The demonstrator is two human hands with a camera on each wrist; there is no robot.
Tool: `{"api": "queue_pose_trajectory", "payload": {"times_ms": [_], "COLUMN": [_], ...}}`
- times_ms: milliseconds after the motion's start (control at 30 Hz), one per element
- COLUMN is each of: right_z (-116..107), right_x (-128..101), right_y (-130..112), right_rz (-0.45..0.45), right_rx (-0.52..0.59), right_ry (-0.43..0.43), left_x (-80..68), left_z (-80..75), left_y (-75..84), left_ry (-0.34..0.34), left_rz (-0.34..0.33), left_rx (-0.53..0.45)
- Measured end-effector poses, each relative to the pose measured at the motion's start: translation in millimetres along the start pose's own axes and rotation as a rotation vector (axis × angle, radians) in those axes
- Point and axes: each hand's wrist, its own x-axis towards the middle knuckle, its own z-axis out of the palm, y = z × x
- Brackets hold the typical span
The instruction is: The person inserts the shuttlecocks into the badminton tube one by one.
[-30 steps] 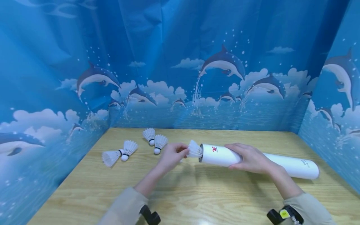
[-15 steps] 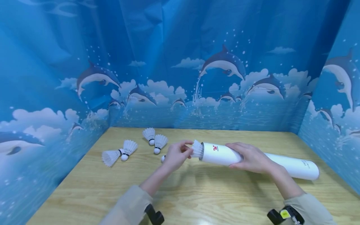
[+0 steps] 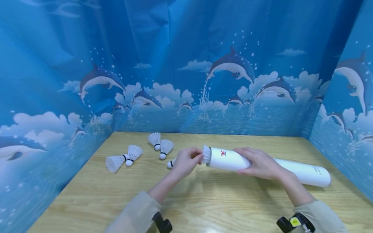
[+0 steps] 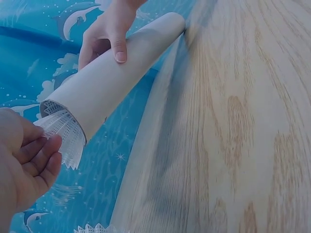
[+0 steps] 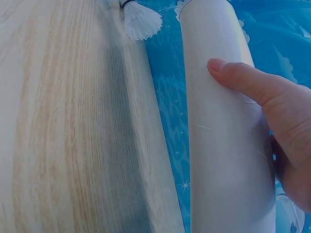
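Light even and bright, from overhead; I see soft shadows under the forearms on the table (image 3: 204,207). Head view bends at its edges. Wrist views run soft: wood grain smears, the tube (image 5: 223,145) looks washed out, near-white, slight glare.

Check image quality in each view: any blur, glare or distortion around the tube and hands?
Head view: evenly lit, wide-angle bending at the edges, long white cardboard tube sharp. Left wrist view: left hand soft and close, white feather shuttlecock clear. Right wrist view: right hand large, tube surface bright, without harsh glare.
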Motion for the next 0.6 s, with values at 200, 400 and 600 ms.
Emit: {"api": "queue_pose_trajectory", "payload": {"times_ms": [200,400,600], "right_z": [-0.3,-0.9,0.8], "right_x": [-1.1,-1.6,-0.8], "right_y": [-1.2,-1.6,-1.3], "right_rz": [-0.003,-0.001,-0.008], "right_rx": [0.005,0.004,0.002], "right_ry": [0.015,0.022,0.031], "left_x": [-0.6,-1.8,-2.6], "left_z": [5.6,10.2,12.7], "left_y": [-0.4,3.1,4.3], "left_ry": [-0.016,-0.020,-0.022], "left_rz": [0.051,0.041,0.042], "left_rx": [-0.007,0.021,0.037]}}
